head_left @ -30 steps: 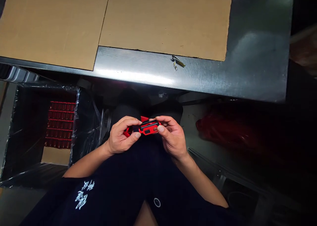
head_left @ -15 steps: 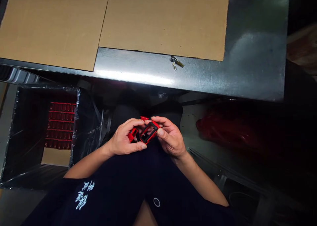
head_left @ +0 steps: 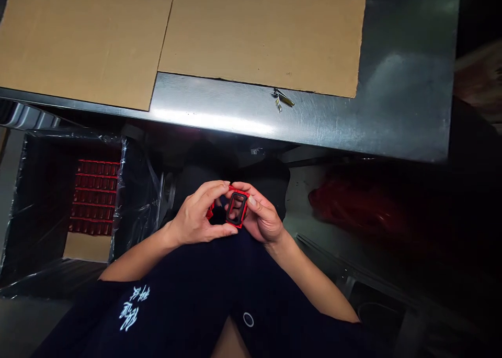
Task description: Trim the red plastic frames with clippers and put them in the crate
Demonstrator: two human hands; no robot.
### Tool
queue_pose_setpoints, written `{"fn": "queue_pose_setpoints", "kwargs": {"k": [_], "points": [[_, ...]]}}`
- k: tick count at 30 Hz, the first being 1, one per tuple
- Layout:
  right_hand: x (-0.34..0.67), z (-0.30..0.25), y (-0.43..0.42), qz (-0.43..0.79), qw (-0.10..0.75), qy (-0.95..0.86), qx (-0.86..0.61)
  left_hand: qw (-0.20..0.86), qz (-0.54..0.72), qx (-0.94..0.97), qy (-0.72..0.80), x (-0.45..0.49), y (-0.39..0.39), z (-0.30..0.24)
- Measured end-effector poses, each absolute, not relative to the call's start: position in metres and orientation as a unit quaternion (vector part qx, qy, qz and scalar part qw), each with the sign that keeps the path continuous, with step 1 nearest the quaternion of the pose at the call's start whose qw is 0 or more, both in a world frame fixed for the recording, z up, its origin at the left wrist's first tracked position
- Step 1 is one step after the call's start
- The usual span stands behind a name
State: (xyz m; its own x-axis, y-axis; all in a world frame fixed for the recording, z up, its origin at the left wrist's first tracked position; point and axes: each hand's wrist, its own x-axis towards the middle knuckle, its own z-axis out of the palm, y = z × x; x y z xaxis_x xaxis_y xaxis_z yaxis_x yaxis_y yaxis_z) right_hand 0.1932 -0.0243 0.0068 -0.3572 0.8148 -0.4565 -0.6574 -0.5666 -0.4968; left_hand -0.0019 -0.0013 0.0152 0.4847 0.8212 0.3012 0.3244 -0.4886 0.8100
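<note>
A small red and black rectangular frame [head_left: 244,215] with an open middle is held between both hands above my lap. My left hand [head_left: 198,214] grips its left side, thumb at the bottom corner and fingertips at the top. Another red piece [head_left: 210,210] shows partly in the left palm, mostly hidden by the fingers. My right hand [head_left: 263,214] is closed on the frame's right side, its thumb on the upper right edge and its fingers behind, some seen through the opening.
Cardboard sheets [head_left: 259,33] lie on the metal table [head_left: 235,107]; nail clippers [head_left: 283,99] rest near its front edge. At left stands a plastic-lined bin [head_left: 23,201] with rows of red parts [head_left: 94,197]. A red bag-like bundle [head_left: 349,201] lies at right.
The frame has turned from a slant to nearly upright, its opening now facing me more. The red piece in my left palm shows less, and my right hand has shifted slightly left.
</note>
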Motion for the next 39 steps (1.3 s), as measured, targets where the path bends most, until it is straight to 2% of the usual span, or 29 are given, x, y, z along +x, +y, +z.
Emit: {"fn": "queue_pose_setpoints", "kwargs": {"k": [4,11,17,20,23,25,30,39], "points": [[0.191,0.002,-0.023,0.782,0.451,-0.138,-0.406,0.349,0.326,0.804,0.354,-0.002,-0.002,0.016],[0.186,-0.002,-0.021,0.766,0.432,-0.192,-0.435,0.367,0.271,0.816,0.356,-0.001,-0.005,0.021],[0.189,0.003,-0.020,0.751,0.433,-0.198,-0.458,0.409,0.371,0.754,0.356,-0.002,-0.004,0.015],[0.192,0.003,-0.022,0.745,0.430,-0.201,-0.469,0.534,0.420,0.648,0.344,-0.003,-0.005,0.014],[0.196,0.002,-0.023,0.746,0.425,-0.197,-0.474,0.735,0.429,0.427,0.307,-0.002,-0.005,0.014],[0.197,0.003,-0.024,0.745,0.421,-0.197,-0.479,0.811,0.416,0.295,0.286,-0.002,-0.003,0.015],[0.198,0.003,-0.022,0.732,0.420,-0.215,-0.492,0.862,0.401,0.172,0.258,0.001,0.000,0.019],[0.197,-0.001,-0.024,0.726,0.409,-0.244,-0.496,0.893,0.370,0.138,0.217,0.000,-0.003,0.017]]}}
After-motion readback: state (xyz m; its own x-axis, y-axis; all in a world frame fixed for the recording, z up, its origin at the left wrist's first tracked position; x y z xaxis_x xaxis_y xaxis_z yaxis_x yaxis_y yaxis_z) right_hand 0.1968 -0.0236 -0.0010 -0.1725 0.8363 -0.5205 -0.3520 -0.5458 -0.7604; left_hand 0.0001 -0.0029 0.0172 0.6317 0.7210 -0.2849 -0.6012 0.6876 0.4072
